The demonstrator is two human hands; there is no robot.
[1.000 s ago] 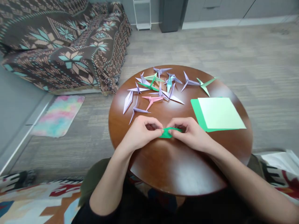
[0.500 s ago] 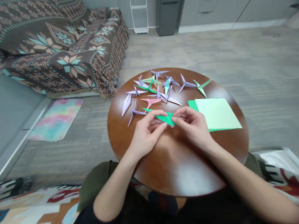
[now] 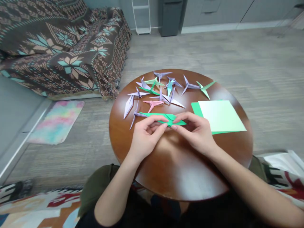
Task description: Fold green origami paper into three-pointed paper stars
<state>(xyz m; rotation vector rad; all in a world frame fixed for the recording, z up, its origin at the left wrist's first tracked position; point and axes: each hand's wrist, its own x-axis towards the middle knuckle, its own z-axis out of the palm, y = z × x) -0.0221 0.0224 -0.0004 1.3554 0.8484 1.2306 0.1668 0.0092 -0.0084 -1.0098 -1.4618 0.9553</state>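
Both hands pinch one piece of green folded paper (image 3: 170, 117), long and pointed at its two ends, held just above the round wooden table (image 3: 163, 177). My left hand (image 3: 147, 134) grips its left half between thumb and fingers. From the other side, the thumb and index finger of my right hand (image 3: 197, 131) press on its middle and right part. Beyond the left hand lies a purple paper crane (image 3: 136, 114), close to the green paper's left tip. A pink paper crane (image 3: 153, 104) rests just behind the held paper.
Several folded cranes in purple and green, including a teal one (image 3: 169, 87), cover the table's far side. Light green square sheets (image 3: 220, 115) lie stacked over darker green ones at the right. A sofa under a patterned cover (image 3: 71, 63) stands at the far left.
The green paper has turned to lie more level, and its right tip now shows past my right fingers. My right hand has shifted slightly down, its fingers still on the paper.
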